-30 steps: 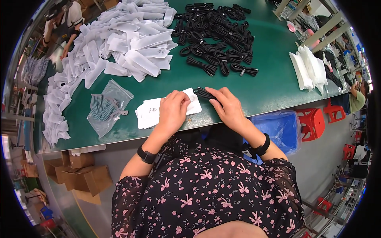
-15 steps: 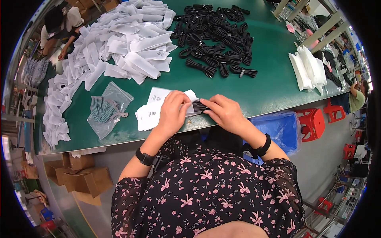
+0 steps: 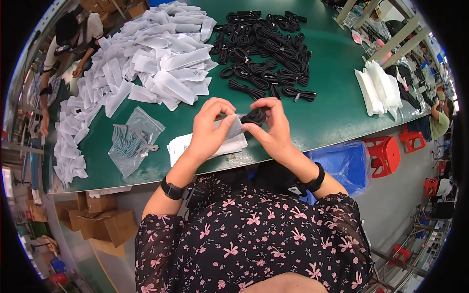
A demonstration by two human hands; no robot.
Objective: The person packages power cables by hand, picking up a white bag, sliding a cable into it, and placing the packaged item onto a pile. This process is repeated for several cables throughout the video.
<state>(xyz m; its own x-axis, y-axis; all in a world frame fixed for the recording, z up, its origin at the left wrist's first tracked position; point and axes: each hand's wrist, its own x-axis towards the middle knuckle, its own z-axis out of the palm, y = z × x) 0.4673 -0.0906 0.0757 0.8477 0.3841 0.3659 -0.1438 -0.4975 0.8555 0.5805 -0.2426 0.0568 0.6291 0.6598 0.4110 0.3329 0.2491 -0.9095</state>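
My left hand [image 3: 207, 129] pinches the edge of a frosted white plastic bag [image 3: 236, 128] between thumb and fingers. A coiled black cable [image 3: 253, 116] is gripped in my right hand [image 3: 276, 131], its end at the bag's mouth. How far the cable reaches inside cannot be made out. Beneath my hands, a flat stack of white bags [image 3: 179, 145] lies by the table's front edge. Beyond them, bundled black cables [image 3: 273, 46] are heaped at the far middle. A large pile of frosted white bags [image 3: 178, 61] covers the far left.
On the green table [image 3: 332, 97], a clear zip bag [image 3: 155, 119] holds a striped cloth bundle. White plastic bags [image 3: 378, 90] lie at the right. Below the edge stand a lined blue bin [image 3: 342, 163], a red stool [image 3: 383, 154] and cardboard boxes [image 3: 107, 222]. A person [image 3: 73, 34] works at far left.
Both hands have risen off the stack, lifting a bag and the coiled cable. The right hand now holds the cable up at the bag's mouth.
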